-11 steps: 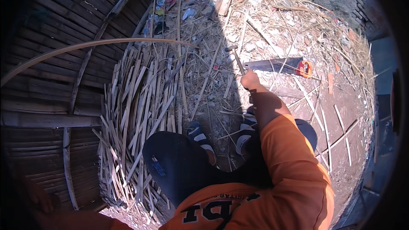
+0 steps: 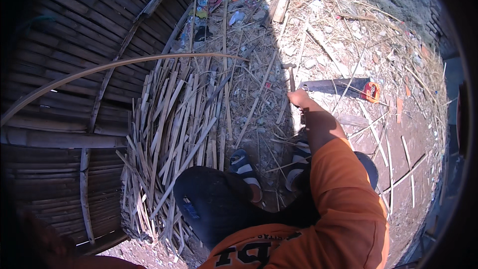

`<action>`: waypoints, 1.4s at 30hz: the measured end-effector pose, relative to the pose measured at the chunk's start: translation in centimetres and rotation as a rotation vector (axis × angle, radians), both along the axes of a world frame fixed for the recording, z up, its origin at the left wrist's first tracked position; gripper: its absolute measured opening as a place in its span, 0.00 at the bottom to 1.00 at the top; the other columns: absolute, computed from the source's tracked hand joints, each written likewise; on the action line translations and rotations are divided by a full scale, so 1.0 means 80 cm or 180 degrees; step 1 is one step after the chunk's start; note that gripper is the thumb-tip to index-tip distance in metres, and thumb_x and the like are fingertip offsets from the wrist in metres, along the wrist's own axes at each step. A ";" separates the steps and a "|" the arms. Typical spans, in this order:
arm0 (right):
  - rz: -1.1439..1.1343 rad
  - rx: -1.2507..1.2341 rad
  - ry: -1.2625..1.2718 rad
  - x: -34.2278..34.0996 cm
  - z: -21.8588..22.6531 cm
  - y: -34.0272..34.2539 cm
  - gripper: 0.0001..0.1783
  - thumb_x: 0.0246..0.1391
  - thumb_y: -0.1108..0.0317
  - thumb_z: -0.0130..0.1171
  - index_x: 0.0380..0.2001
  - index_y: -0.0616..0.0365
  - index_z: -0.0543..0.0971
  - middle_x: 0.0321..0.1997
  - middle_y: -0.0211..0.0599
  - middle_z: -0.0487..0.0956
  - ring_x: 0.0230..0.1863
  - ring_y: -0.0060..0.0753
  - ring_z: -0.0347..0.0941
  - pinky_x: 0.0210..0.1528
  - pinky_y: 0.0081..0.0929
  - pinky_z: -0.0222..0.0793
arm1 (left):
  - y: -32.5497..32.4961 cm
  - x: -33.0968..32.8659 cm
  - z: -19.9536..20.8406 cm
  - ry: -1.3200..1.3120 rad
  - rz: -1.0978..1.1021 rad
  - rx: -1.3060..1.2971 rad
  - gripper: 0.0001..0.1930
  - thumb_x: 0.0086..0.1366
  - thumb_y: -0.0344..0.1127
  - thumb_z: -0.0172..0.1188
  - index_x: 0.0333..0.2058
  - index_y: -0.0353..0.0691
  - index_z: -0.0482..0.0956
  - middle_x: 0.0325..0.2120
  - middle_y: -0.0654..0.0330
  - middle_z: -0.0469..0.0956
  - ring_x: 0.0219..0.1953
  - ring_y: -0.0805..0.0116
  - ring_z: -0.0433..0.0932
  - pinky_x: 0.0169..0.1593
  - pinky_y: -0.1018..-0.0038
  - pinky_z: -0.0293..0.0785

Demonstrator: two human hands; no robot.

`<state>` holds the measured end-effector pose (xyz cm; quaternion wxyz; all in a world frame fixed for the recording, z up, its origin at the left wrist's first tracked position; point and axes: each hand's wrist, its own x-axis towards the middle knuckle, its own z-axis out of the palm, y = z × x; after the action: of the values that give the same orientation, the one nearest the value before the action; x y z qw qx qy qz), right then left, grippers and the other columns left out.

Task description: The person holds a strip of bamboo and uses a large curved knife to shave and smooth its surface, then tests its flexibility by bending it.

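Observation:
My right hand [image 2: 298, 98] is closed round the handle of a hammer [image 2: 292, 80], its head pointing away from me over the littered ground. Just right of the hammer lies a handsaw [image 2: 334, 86] with a dark blade and a red-orange handle. A long bent bamboo strip [image 2: 144, 59] arcs in from the left edge, and its far end stops above the ground left of the hammer. My left arm runs into the dark lower left corner, where my left hand [image 2: 40, 241] is barely visible; its fingers cannot be made out.
A heap of split bamboo strips [image 2: 174, 134] lies left of my legs, beside a bamboo-slat wall [image 2: 64, 70]. My sandalled feet [image 2: 244, 166] are in front of me. Short wood pieces [image 2: 283, 4], straw and rubbish cover the far ground. Loose sticks [image 2: 408, 172] lie at right.
The whole view has shifted, so the ground appears further right and lower. My right hand has drawn slightly left of the saw, and the hammer has turned from slanting left to nearly straight ahead.

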<state>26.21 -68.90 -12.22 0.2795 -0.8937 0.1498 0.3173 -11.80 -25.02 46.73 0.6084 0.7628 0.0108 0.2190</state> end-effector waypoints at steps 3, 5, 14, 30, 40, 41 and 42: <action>-0.1279 0.1121 0.0587 -0.014 0.005 0.014 0.28 0.62 0.49 0.50 0.54 0.60 0.78 0.41 0.49 0.81 0.51 0.48 0.79 0.51 0.45 0.77 | 0.007 -0.001 -0.016 -0.0349 0.1166 0.0413 0.26 0.68 0.46 0.57 0.58 0.34 0.69 0.26 0.59 0.73 0.19 0.74 0.65 0.20 0.74 0.60; -0.1942 0.2232 0.0844 -0.032 0.022 0.010 0.16 0.65 0.52 0.46 0.36 0.50 0.77 0.25 0.31 0.74 0.27 0.31 0.77 0.34 0.35 0.79 | 0.014 -0.002 -0.026 -0.0385 0.1844 0.0480 0.29 0.71 0.50 0.53 0.61 0.33 0.69 0.24 0.63 0.72 0.14 0.79 0.61 0.16 0.78 0.57; -0.1350 0.1817 -0.0372 -0.069 0.212 -0.008 0.25 0.71 0.50 0.46 0.26 0.59 0.73 0.17 0.33 0.67 0.12 0.26 0.55 0.14 0.34 0.50 | -0.033 0.030 -0.029 -0.0309 0.0814 0.0607 0.29 0.70 0.56 0.49 0.51 0.32 0.75 0.20 0.66 0.69 0.12 0.82 0.62 0.15 0.81 0.57; 0.0000 0.2022 -0.4352 -0.340 0.710 -0.032 0.23 0.69 0.48 0.54 0.39 0.60 0.80 0.21 0.21 0.68 0.23 0.15 0.61 0.25 0.20 0.55 | -0.133 0.006 -0.017 -0.0270 -0.0317 0.1523 0.16 0.76 0.45 0.48 0.43 0.37 0.75 0.20 0.66 0.69 0.19 0.79 0.66 0.24 0.76 0.63; 0.0844 0.0974 -0.5820 -0.433 0.762 -0.003 0.24 0.70 0.49 0.53 0.44 0.61 0.80 0.21 0.28 0.73 0.23 0.19 0.65 0.25 0.25 0.58 | -0.155 0.005 -0.029 -0.0417 -0.0281 0.1396 0.16 0.76 0.46 0.49 0.38 0.37 0.73 0.20 0.65 0.70 0.19 0.76 0.67 0.25 0.71 0.65; 0.0927 0.0870 -0.5707 -0.433 0.764 -0.006 0.24 0.70 0.48 0.52 0.43 0.62 0.80 0.21 0.28 0.72 0.22 0.19 0.65 0.25 0.25 0.58 | -0.157 0.004 -0.029 -0.0419 -0.0291 0.1373 0.16 0.76 0.46 0.49 0.37 0.38 0.73 0.19 0.65 0.70 0.19 0.76 0.67 0.25 0.71 0.65; 0.1010 0.0769 -0.5594 -0.429 0.766 -0.009 0.24 0.71 0.48 0.52 0.43 0.62 0.80 0.20 0.28 0.72 0.22 0.20 0.64 0.25 0.25 0.57 | -0.158 0.002 -0.029 -0.0422 -0.0297 0.1350 0.17 0.76 0.47 0.49 0.36 0.38 0.72 0.19 0.65 0.70 0.19 0.76 0.67 0.24 0.71 0.65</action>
<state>-8.13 -69.60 49.03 0.3382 -0.7887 -0.2774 -0.4320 -11.66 -37.68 44.42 0.4433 0.8572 -0.1107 0.2376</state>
